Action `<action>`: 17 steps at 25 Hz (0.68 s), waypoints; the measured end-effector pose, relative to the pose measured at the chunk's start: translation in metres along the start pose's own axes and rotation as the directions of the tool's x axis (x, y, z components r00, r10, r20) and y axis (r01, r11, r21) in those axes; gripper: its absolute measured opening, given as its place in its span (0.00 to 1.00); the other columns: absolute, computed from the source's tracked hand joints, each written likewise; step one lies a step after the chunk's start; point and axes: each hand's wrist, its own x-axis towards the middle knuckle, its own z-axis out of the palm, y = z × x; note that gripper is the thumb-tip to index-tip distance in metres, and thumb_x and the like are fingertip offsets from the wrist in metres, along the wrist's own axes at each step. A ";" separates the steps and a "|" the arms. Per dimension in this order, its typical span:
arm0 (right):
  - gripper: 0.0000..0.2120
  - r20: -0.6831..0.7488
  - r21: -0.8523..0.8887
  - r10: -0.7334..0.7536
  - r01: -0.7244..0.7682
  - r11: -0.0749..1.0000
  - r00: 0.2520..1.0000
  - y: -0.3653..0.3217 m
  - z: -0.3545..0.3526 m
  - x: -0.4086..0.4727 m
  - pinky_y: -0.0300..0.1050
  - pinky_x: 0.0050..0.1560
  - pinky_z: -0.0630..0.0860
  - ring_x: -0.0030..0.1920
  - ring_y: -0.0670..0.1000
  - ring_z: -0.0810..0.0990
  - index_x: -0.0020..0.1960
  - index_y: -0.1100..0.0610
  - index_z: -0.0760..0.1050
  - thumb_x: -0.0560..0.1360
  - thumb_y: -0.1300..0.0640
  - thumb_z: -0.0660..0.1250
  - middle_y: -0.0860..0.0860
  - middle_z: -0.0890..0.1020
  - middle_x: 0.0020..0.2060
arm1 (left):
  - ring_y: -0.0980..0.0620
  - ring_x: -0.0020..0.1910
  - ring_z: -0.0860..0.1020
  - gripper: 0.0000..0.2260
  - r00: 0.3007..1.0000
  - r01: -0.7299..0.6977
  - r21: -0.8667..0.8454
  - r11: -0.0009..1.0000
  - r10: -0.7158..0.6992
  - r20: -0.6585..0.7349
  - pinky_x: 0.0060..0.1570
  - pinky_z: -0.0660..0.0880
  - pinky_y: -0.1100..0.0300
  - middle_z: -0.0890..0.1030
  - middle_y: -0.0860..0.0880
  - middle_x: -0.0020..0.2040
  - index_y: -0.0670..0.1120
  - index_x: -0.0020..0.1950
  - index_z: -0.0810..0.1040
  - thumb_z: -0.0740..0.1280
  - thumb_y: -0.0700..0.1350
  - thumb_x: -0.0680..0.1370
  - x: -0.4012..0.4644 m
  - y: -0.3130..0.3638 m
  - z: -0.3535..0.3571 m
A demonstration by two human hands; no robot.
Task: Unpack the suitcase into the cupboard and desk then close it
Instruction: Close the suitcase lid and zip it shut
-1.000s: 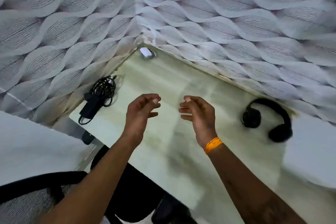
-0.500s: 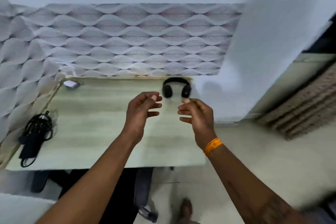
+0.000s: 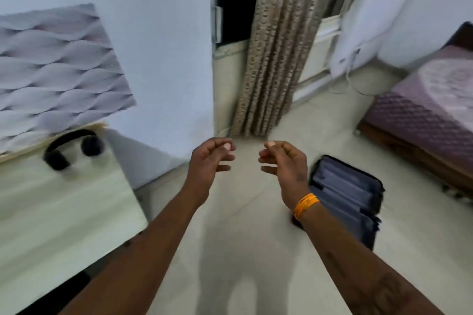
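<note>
Hands [image 3: 282, 161] above pale floor [image 3: 256, 212], desk [image 3: 51, 212] beside.

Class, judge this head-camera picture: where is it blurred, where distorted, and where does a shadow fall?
Head view: motion blur smears the headphones, suitcase and bed; the wide lens tilts the walls and the curtain; the person's shadow lies on the floor.

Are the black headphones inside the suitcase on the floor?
No, the black over-ear headphones lie on the pale wooden desk, away from the open dark suitcase on the floor.

Dark suitcase [image 3: 350, 194] open on floor; black headphones [image 3: 73, 148] on desk [image 3: 51, 212].
</note>
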 end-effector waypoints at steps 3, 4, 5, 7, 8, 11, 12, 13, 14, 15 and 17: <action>0.10 -0.109 0.013 0.008 -0.007 1.000 0.994 -0.002 -0.106 0.026 0.49 0.44 0.83 0.42 0.53 0.86 0.53 0.63 0.83 0.82 0.56 0.68 0.54 0.86 0.41 | 0.46 0.50 0.85 0.07 0.994 0.042 0.007 0.999 -0.042 0.096 0.48 0.81 0.50 0.87 0.46 0.54 0.45 0.58 0.84 0.68 0.43 0.83 0.015 -0.019 0.110; 0.10 -0.151 0.020 0.017 -0.014 1.000 0.988 0.001 -0.143 0.035 0.48 0.43 0.83 0.42 0.52 0.86 0.53 0.63 0.83 0.82 0.56 0.68 0.55 0.87 0.41 | 0.46 0.50 0.85 0.07 0.990 0.061 0.012 0.998 -0.062 0.125 0.48 0.80 0.50 0.87 0.46 0.54 0.45 0.58 0.84 0.68 0.43 0.83 0.020 -0.028 0.147; 0.10 -0.192 0.025 0.024 -0.020 0.999 0.981 0.003 -0.180 0.044 0.49 0.43 0.82 0.42 0.53 0.86 0.52 0.63 0.83 0.82 0.56 0.69 0.55 0.87 0.41 | 0.46 0.49 0.85 0.07 0.984 0.081 0.020 0.997 -0.083 0.156 0.48 0.80 0.50 0.87 0.45 0.54 0.45 0.59 0.84 0.68 0.43 0.83 0.026 -0.038 0.183; 0.11 -0.268 0.020 0.039 -0.035 0.999 0.963 0.009 -0.249 0.062 0.52 0.44 0.82 0.43 0.55 0.85 0.53 0.66 0.82 0.82 0.56 0.69 0.57 0.86 0.42 | 0.47 0.48 0.84 0.08 0.967 0.115 0.049 0.992 -0.123 0.224 0.47 0.79 0.50 0.87 0.44 0.54 0.44 0.59 0.83 0.68 0.42 0.83 0.040 -0.054 0.249; 0.12 -0.298 0.014 0.055 -0.053 0.999 0.953 0.013 -0.280 0.070 0.53 0.45 0.82 0.43 0.56 0.85 0.54 0.67 0.82 0.82 0.57 0.69 0.57 0.86 0.42 | 0.48 0.48 0.84 0.08 0.958 0.132 0.067 0.989 -0.144 0.250 0.47 0.79 0.51 0.87 0.44 0.54 0.44 0.59 0.83 0.68 0.42 0.83 0.047 -0.062 0.278; 0.13 -0.377 0.033 0.099 -0.093 0.995 0.921 0.024 -0.352 0.100 0.56 0.47 0.82 0.44 0.57 0.84 0.55 0.69 0.81 0.82 0.58 0.68 0.58 0.85 0.41 | 0.49 0.48 0.84 0.08 0.931 0.155 0.101 0.983 -0.180 0.317 0.46 0.79 0.52 0.87 0.45 0.54 0.45 0.59 0.84 0.68 0.43 0.82 0.072 -0.083 0.347; 0.13 -0.409 0.046 0.112 -0.102 0.994 0.906 0.029 -0.374 0.113 0.55 0.46 0.82 0.44 0.58 0.84 0.55 0.69 0.81 0.82 0.58 0.68 0.58 0.85 0.41 | 0.49 0.48 0.84 0.08 0.920 0.165 0.117 0.979 -0.195 0.340 0.46 0.79 0.53 0.87 0.46 0.54 0.45 0.59 0.84 0.69 0.43 0.82 0.083 -0.091 0.370; 0.12 -0.440 0.058 0.124 -0.109 0.992 0.890 0.036 -0.393 0.127 0.53 0.44 0.83 0.44 0.57 0.84 0.55 0.68 0.81 0.82 0.57 0.68 0.58 0.85 0.41 | 0.49 0.48 0.85 0.08 0.910 0.171 0.138 0.976 -0.210 0.358 0.46 0.79 0.53 0.87 0.46 0.54 0.46 0.58 0.84 0.69 0.44 0.82 0.096 -0.100 0.392; 0.12 -0.469 0.072 0.137 -0.117 0.991 0.873 0.043 -0.410 0.142 0.51 0.42 0.83 0.43 0.57 0.84 0.54 0.67 0.82 0.82 0.57 0.68 0.58 0.85 0.41 | 0.49 0.49 0.85 0.08 0.900 0.179 0.158 0.971 -0.227 0.372 0.46 0.80 0.53 0.87 0.46 0.53 0.46 0.58 0.84 0.70 0.44 0.81 0.109 -0.109 0.412; 0.12 -0.495 0.087 0.154 -0.127 0.988 0.855 0.051 -0.426 0.157 0.49 0.42 0.83 0.43 0.57 0.84 0.54 0.67 0.82 0.82 0.57 0.68 0.58 0.85 0.41 | 0.48 0.49 0.85 0.08 0.892 0.188 0.179 0.966 -0.244 0.380 0.46 0.80 0.53 0.87 0.45 0.53 0.47 0.58 0.84 0.70 0.45 0.81 0.124 -0.120 0.431; 0.12 -0.534 0.105 0.187 -0.155 0.982 0.824 0.066 -0.455 0.193 0.48 0.43 0.84 0.43 0.57 0.84 0.55 0.67 0.81 0.82 0.57 0.68 0.59 0.85 0.42 | 0.47 0.50 0.86 0.07 0.875 0.202 0.222 0.954 -0.278 0.396 0.46 0.80 0.54 0.87 0.46 0.53 0.48 0.57 0.85 0.70 0.45 0.81 0.159 -0.143 0.464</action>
